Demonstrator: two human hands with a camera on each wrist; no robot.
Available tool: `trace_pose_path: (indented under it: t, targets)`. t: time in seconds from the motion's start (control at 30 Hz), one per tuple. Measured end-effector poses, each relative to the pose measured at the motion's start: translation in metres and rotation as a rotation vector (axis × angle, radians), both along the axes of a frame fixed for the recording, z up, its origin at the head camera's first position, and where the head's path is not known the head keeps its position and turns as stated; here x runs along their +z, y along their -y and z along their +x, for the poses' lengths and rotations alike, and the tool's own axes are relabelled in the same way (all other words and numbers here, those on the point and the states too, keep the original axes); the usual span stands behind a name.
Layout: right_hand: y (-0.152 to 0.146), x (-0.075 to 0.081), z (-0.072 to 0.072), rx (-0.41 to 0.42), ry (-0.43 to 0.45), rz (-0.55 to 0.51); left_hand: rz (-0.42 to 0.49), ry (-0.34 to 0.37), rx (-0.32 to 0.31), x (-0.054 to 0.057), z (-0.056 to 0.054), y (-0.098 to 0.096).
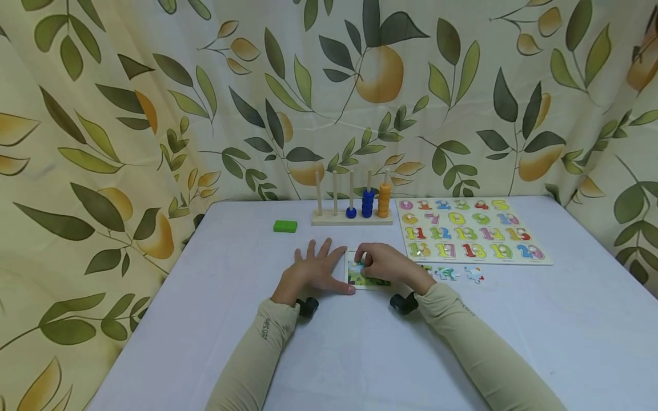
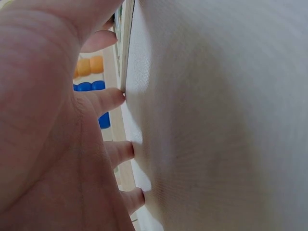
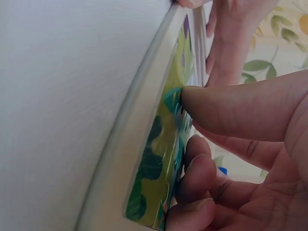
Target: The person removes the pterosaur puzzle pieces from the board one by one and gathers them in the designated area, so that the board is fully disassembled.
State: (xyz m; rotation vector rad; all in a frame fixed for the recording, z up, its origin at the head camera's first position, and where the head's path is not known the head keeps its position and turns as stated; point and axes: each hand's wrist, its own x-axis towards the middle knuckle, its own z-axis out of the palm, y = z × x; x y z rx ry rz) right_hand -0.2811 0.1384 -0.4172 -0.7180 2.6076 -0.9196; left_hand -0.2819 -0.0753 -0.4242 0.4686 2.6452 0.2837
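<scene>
A small jigsaw puzzle in a pale frame (image 1: 354, 287) lies flat on the white table, with a green and blue picture in it. My left hand (image 1: 316, 271) spreads flat on the table at its left side, thumb and index fingertip right at the frame's edge. Over the picture, my right hand (image 1: 388, 265) has its fingers curled. In the right wrist view its thumb and fingers pinch a puzzle piece (image 3: 173, 98) with teal on it, low against the picture. Part of the puzzle is hidden under this hand.
Loose jigsaw pieces (image 1: 474, 275) lie right of the right wrist. Behind them is a number board (image 1: 478, 263) with colourful numerals. A wooden peg stand (image 1: 329, 218) with blue and orange beads stands at the back, a green block (image 1: 285, 226) to its left. A leaf-patterned curtain (image 1: 231, 142) hangs behind.
</scene>
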Motion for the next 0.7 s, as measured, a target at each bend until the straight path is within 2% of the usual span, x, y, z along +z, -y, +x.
trace_pose_path:
  t: [0.33,0.53,0.7]
  targets:
    - [0.0014,0.0020,-0.0006,-0.005,0.016,-0.007,-0.005,-0.015,-0.015,0.0045,0.0040,0.0016]
    - [0.0010,0.0013,0.0008,0.007,-0.008,-0.020,0.008,0.002,-0.022,-0.0006,0.0015,0.0030]
    - [0.0009,0.0022,0.0018,0.003,-0.011,-0.028,0.018,0.000,-0.018,0.0012,0.0026,0.0021]
